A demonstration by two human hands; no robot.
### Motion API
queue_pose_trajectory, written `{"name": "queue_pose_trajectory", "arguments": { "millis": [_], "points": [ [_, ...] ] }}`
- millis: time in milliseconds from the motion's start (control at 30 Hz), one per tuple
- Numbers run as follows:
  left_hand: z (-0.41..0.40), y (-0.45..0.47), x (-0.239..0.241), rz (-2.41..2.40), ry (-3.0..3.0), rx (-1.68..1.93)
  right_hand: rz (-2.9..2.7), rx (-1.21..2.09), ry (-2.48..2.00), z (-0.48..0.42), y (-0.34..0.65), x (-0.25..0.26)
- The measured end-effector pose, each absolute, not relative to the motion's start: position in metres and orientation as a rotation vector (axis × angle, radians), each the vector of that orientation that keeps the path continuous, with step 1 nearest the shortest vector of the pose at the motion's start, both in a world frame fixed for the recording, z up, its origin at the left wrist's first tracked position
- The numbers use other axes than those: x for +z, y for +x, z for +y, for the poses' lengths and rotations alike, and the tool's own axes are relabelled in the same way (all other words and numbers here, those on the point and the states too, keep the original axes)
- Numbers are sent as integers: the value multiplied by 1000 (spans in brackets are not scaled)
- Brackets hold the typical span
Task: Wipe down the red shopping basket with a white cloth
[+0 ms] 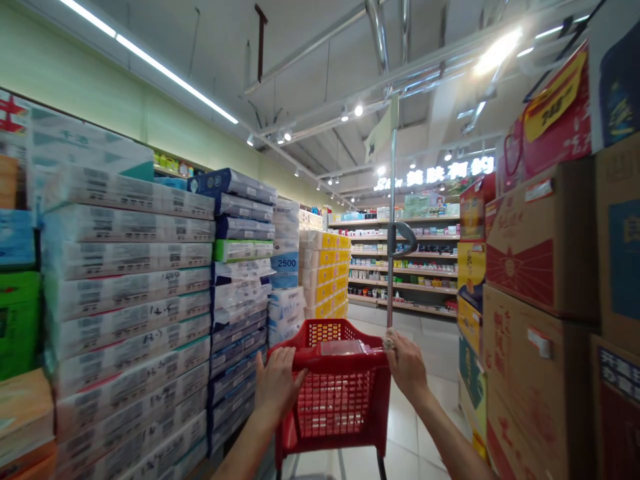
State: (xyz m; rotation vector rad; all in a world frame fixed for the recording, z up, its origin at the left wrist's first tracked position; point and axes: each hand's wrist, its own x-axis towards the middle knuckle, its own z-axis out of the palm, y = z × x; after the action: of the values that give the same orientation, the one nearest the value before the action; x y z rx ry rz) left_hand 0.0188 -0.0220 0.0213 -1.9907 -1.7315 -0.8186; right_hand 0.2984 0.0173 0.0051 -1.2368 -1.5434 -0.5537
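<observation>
A red plastic shopping cart [335,407] is straight in front of me, its mesh basket facing forward. My left hand [279,379] wraps over the left end of the cart's red handle [320,361], the thumb passing beneath. At the handle's right end, my right hand [406,363] is closed, its fingertips partly hidden. Something small and pale shows at those fingers, too unclear to name. A tall metal pole [392,287] rises just by my right hand, with a grey hook-shaped piece [404,240] partway up and a pale flag [381,135] on top.
Tall stacks of wrapped paper packs [135,293] and blue packs [240,333] line the left side. Yellow-and-white packs [327,273] stand farther on. Cardboard boxes [535,373] are piled on the right. Light floor tiles [437,360] lead toward stocked shelves [425,267] ahead.
</observation>
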Motion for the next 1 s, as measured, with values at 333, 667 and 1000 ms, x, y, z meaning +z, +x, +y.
{"name": "queue_pose_trajectory", "arguments": {
  "millis": [333,667,1000],
  "points": [
    [-26,9,33,-1740,-2004,-782,-1819,-631,-966,-2,251,-1],
    [-37,15,29,-1611,-1970,-802,-1793,-548,-954,-11,236,0],
    [-39,37,31,-1624,-1953,-785,-1680,-405,-1087,-2,247,17]
  ]
}}
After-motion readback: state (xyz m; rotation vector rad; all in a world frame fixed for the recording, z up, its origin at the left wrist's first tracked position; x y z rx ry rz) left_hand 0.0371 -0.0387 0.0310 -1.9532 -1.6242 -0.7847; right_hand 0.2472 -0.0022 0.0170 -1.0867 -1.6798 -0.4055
